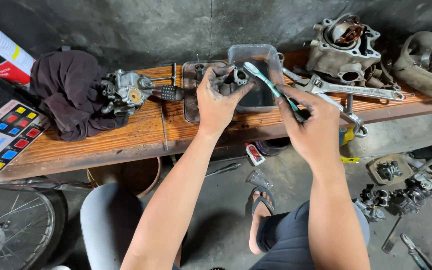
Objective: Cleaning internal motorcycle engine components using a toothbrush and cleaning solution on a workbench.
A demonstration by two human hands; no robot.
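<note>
The left hand (217,97) grips a small grimy metal part (236,79) over a clear tub (271,55) of dark liquid. The right hand (312,125) is closed round a green-and-white toothbrush (271,87) — its long axis slants up and leftward from that hand, bristle head just beside the part, near the left fingertips. The part looks oily and grey — details too small to tell.

A small grimy metal part (237,78) sits gripped at fingertip level above a clear plastic tub. A green-and-white toothbrush (270,88) slants down to the right, its bristled head just beside the part.
</note>
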